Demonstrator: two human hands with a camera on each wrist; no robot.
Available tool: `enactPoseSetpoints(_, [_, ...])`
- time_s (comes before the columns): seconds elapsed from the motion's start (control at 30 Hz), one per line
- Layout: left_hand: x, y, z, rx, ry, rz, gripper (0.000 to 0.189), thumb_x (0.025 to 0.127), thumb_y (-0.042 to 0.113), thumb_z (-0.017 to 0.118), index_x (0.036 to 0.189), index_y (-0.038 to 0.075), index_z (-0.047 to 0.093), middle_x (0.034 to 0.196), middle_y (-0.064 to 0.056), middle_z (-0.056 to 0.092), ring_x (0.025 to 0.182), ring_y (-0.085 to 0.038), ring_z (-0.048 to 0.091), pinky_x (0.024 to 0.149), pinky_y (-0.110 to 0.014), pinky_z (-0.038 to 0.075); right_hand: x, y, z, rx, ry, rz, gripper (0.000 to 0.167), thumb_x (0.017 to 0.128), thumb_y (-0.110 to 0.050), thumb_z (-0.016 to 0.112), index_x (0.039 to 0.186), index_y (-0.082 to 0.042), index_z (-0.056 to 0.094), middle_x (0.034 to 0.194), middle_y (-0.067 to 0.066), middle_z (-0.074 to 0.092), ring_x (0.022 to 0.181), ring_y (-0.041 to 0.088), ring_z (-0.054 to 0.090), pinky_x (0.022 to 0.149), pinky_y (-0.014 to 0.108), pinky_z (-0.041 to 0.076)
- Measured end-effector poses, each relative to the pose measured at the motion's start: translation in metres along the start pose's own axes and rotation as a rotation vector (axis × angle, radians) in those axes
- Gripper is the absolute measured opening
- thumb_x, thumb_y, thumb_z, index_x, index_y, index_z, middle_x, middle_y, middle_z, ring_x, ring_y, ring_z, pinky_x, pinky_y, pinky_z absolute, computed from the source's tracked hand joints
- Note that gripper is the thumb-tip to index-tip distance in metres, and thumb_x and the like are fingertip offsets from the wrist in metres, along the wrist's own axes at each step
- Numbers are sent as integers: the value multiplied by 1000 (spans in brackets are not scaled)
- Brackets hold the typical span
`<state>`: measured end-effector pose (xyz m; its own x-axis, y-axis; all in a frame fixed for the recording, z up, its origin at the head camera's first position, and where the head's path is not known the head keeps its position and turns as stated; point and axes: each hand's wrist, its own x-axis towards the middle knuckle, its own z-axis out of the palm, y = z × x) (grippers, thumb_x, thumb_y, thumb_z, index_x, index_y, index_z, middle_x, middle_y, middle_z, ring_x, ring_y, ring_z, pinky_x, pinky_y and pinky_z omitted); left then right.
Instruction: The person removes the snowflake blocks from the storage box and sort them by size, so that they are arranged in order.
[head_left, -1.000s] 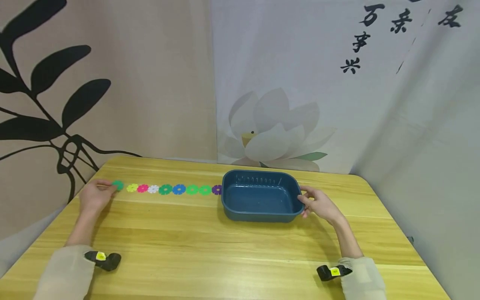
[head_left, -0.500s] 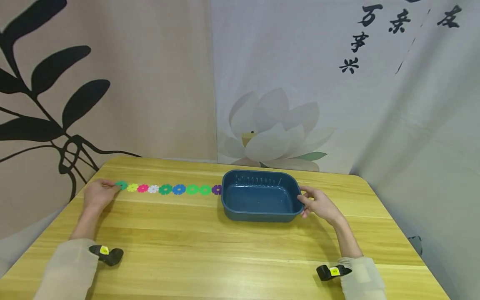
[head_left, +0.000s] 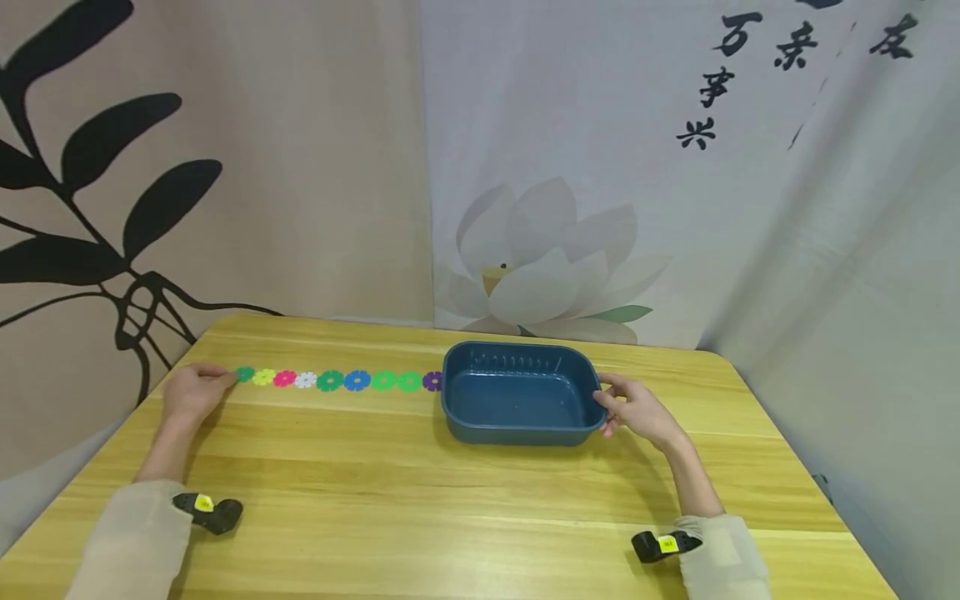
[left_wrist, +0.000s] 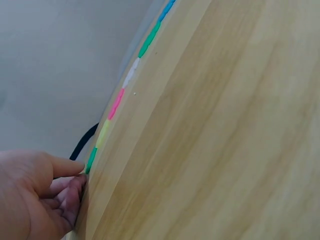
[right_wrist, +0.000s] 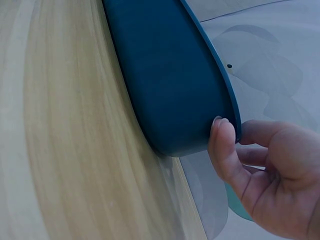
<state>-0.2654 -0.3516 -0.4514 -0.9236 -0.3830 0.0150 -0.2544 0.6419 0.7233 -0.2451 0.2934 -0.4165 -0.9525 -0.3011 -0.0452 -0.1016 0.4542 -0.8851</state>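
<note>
At the left end of a straight row lies a green flower-shaped plastic disc (head_left: 245,374), its edge pinched by my left hand's (head_left: 193,390) thumb and fingertips. Beside it come a yellow disc (head_left: 264,377), a pink disc (head_left: 284,379) and a white disc (head_left: 305,380). Farther right are a dark green disc (head_left: 330,381), a blue disc (head_left: 357,380), two light green discs (head_left: 385,381) and a purple disc (head_left: 432,381). A dark blue plastic basin (head_left: 523,400) stands at the row's right end, nothing visible inside. My right hand (right_wrist: 280,170) grips its right rim between thumb and fingers.
The wooden table (head_left: 390,500) carries the row and basin near its far edge. Behind it hangs a cloth backdrop (head_left: 315,167) with printed leaves, a lotus and characters. Both sleeves have a black wrist camera (head_left: 217,515) strapped on.
My left hand has brought the green disc right, closing the gap to the yellow one, and it now lies in line with the row. My right hand and the basin have stayed put.
</note>
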Motion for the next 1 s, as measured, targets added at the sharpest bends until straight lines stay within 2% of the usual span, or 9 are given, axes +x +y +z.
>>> enactPoseSetpoints(0.3, [-2,-5,-5,-2,-21,25,48,100,25,55,121,-19,54,121,-39,54,106,-49,54,76,-42,44,0,-2,1,6,-2,-7,51,106,-12,53,147,12,37,99,23,56,61,28,67,64,43,60])
enactPoseSetpoints(0.43, [-5,-3,-6,-6,-49,46,51,102,27,53,124,-19,52,125,-41,52,110,-52,51,80,-47,46,-1,-5,-1,-56,21,-7,55,105,-16,56,148,12,36,100,20,58,66,37,68,77,40,59])
enactPoseSetpoints(0.53, [-8,1,-6,-20,-74,53,54,103,29,52,127,-19,49,130,-42,49,115,-54,49,85,-51,46,-1,-8,-1,-119,40,-4,55,105,-19,56,148,11,38,106,21,61,74,38,67,86,43,55])
enactPoseSetpoints(0.67, [-12,11,-6,-30,-92,78,55,104,29,51,131,-19,45,130,-42,47,116,-53,48,91,-56,45,-1,-13,0,-183,68,-12,55,106,-21,54,147,11,38,117,25,61,86,30,66,87,52,54])
enactPoseSetpoints(0.77, [-14,22,-5,-17,-91,141,55,105,28,49,131,-20,45,127,-41,49,114,-53,50,91,-59,45,-2,-16,-2,-216,99,-19,54,106,-20,54,147,11,38,121,27,59,95,30,67,88,53,53])
enactPoseSetpoints(1.0, [-29,62,-1,-15,-96,336,49,107,27,48,127,-18,51,118,-38,56,108,-51,55,87,-59,47,-2,-24,-4,-297,141,-23,59,106,-22,53,151,8,32,134,34,50,118,47,58,94,54,50])
